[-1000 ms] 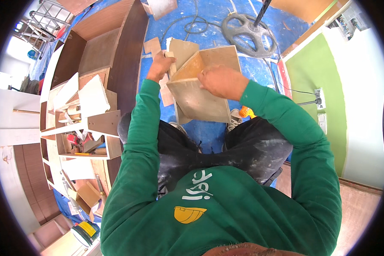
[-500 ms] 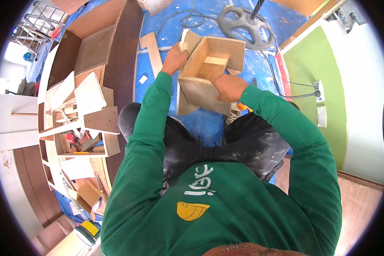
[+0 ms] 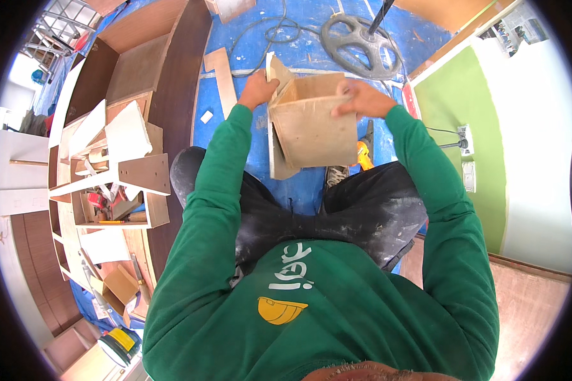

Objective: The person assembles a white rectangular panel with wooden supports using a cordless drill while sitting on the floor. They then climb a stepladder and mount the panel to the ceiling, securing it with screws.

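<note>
A drawer-like wooden box (image 3: 316, 134) is held in front of my knees, over the blue floor sheet. One broad flat side faces me, and most of its hollow inside is hidden. My left hand (image 3: 258, 89) is closed on the upper edge of the upright wooden panel at the box's left side. At the upper right corner, my right hand (image 3: 366, 100) grips the box's edge, slightly blurred. Behind the box's lower right side, a yellow and black tool (image 3: 364, 155) is partly visible beside my shoe (image 3: 335, 176).
A long brown cabinet (image 3: 179, 82) lies at the left, with a wooden tray (image 3: 157, 211) of tools on it. An L-shaped board (image 3: 224, 79) lies beyond my left hand. Farther off stands a round grey spoked base (image 3: 361, 47) near a cable. A green wall (image 3: 467, 120) borders the right.
The box has tilted, turning its opening away and its broad side toward me. My right hand has moved from the near edge to the upper right corner; my left hand keeps its hold.
</note>
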`<state>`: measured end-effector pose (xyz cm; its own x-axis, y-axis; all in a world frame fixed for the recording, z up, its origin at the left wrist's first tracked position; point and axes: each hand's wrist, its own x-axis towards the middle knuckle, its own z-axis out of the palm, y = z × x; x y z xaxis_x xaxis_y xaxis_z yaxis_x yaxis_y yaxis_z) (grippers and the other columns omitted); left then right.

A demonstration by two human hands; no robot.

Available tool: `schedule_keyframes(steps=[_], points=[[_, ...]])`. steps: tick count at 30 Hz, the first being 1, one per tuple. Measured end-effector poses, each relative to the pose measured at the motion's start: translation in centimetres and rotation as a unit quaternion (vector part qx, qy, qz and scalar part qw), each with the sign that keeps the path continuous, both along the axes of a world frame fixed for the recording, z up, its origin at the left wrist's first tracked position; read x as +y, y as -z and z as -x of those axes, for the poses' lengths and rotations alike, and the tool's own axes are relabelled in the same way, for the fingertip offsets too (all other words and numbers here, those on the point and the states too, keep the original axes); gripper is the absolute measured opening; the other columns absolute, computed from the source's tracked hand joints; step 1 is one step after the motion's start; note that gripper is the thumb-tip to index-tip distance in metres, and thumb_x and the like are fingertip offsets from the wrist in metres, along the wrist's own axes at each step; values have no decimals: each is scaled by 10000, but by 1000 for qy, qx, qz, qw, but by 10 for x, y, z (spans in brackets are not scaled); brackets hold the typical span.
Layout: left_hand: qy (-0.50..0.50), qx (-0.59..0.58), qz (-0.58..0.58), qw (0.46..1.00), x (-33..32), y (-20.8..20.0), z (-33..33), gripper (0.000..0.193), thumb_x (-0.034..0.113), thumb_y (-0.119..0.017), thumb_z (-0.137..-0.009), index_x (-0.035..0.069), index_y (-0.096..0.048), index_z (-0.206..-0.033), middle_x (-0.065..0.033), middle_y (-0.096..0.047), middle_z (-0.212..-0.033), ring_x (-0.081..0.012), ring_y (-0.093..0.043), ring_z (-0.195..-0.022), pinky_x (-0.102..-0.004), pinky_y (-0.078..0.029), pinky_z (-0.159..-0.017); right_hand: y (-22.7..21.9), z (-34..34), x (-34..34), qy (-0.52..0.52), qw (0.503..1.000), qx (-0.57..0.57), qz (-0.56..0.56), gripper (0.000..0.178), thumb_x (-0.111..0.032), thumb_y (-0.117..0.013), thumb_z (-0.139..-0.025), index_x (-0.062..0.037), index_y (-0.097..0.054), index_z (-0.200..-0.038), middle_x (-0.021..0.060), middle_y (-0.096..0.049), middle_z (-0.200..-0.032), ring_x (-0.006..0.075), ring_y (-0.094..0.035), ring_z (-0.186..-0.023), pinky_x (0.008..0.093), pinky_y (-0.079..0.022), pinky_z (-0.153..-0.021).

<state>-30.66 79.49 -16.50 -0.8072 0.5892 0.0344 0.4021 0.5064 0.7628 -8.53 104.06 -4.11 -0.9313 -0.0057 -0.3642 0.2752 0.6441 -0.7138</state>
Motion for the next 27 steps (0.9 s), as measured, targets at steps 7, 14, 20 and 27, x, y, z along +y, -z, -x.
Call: schedule_keyframes(steps=[7,14,20,27], points=[[-35,-153,-15,987,12,44,2,553,388,-664,-847,-87,-701,-1128,-331,-731,-1042,-467,-728,-980,-513,-577,-892,56,23,3,249,955,163,-9,535,-469,-700,-963,21,-649,-1174,275,-711,-1125,401,-674,-1138,465,-499,-986],[-100,-58,53,992,27,46,-18,584,434,-700,-850,-87,-696,-1113,-330,-731,-1062,-471,-736,-965,-511,-589,-870,97,37,23,303,922,193,-143,603,-487,-384,-1100,55,-632,-1194,352,-647,-1248,542,-584,-1196,543,-456,-1033],[-137,-62,51,987,27,48,-17,616,471,-695,-837,-91,-702,-1088,-348,-717,-1076,-500,-702,-1047,-532,-561,-929,101,57,26,286,925,180,-175,641,-468,-325,-1112,77,-637,-1242,371,-634,-1259,557,-561,-1229,550,-438,-1059],[-129,-105,47,985,43,36,-20,644,456,-713,-821,-114,-679,-1120,-373,-678,-1190,-467,-651,-1193,-528,-544,-965,96,51,45,289,926,210,-122,656,-462,-328,-1107,93,-654,-1236,370,-628,-1287,540,-560,-1255,518,-434,-1087]])
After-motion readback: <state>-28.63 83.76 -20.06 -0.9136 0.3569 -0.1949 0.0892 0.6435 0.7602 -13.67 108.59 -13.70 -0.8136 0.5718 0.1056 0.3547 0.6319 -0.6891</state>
